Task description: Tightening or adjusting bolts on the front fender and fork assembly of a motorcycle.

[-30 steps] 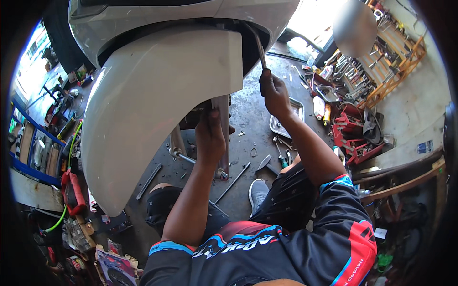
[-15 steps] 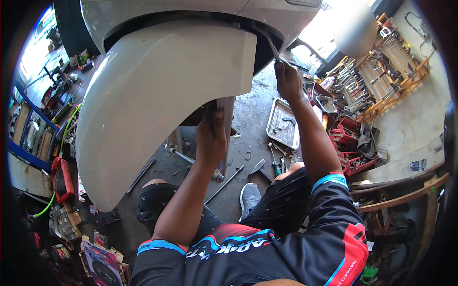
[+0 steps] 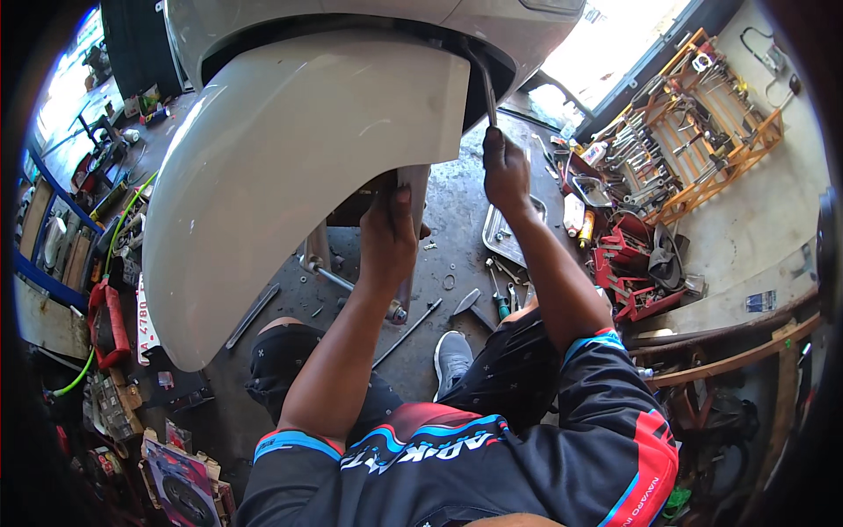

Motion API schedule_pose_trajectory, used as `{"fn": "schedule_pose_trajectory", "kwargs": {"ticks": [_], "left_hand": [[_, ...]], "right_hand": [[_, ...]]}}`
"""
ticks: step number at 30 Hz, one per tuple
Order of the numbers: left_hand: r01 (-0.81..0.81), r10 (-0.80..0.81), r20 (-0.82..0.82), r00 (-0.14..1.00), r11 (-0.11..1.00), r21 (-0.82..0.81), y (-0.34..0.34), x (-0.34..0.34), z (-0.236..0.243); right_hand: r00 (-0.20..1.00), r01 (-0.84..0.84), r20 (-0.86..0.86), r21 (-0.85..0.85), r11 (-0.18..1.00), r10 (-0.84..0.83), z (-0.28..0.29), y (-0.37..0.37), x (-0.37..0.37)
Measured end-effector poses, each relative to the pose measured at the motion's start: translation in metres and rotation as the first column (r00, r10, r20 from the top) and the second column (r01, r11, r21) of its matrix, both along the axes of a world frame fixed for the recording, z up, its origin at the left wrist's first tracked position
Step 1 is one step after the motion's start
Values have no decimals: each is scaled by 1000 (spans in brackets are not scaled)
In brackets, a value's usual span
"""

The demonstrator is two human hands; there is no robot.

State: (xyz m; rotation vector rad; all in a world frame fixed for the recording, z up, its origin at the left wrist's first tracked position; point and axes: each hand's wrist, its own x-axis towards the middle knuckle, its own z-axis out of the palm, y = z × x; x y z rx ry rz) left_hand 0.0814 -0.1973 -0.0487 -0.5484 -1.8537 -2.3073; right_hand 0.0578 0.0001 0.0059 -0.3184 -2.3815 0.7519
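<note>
A large curved white fender panel [image 3: 290, 167] fills the upper left, its upper edge against a white car body [image 3: 342, 16]. My right hand [image 3: 507, 171] is closed around the lower end of a long metal bar [image 3: 488, 88]. The bar's upper end goes into the dark gap beside the panel's top right corner, where its tip is hidden. Below the panel's arched cutout, my left hand [image 3: 389, 233] wraps round a grey upright metal piece [image 3: 416, 180], with fingertips showing on its right side. I cannot tell whether that piece belongs to the panel.
On the floor lie a metal tray [image 3: 496, 250], a hammer [image 3: 468, 303], a green-handled screwdriver [image 3: 501, 303] and a thin rod [image 3: 408, 332]. A jack [image 3: 338, 283] stands under the panel. A wooden tool rack [image 3: 702, 140] and red toolboxes [image 3: 628, 268] line the right side.
My right hand has moved left and slightly down, and the bar now stands more upright. My left hand keeps its grip. The whole view has shifted slightly.
</note>
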Motion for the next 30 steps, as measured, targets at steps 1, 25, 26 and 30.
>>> {"fn": "schedule_pose_trajectory", "kwargs": {"ticks": [1,25,26,30], "left_hand": [[9,-9,1,1000,1000,3,2,-1,-2],[90,-91,13,996,994,56,-7,-4,-1],[89,-90,17,996,994,59,-6,-5,-2],[82,-83,28,996,996,37,-5,-3,1]], "right_hand": [[1000,-2,30,-88,996,5,-5,-5,6],[937,-334,-191,-249,909,292,-11,-10,2],[937,-336,-187,-245,910,295,-12,-9,0],[953,-289,-134,-152,945,270,-9,-2,1]]}}
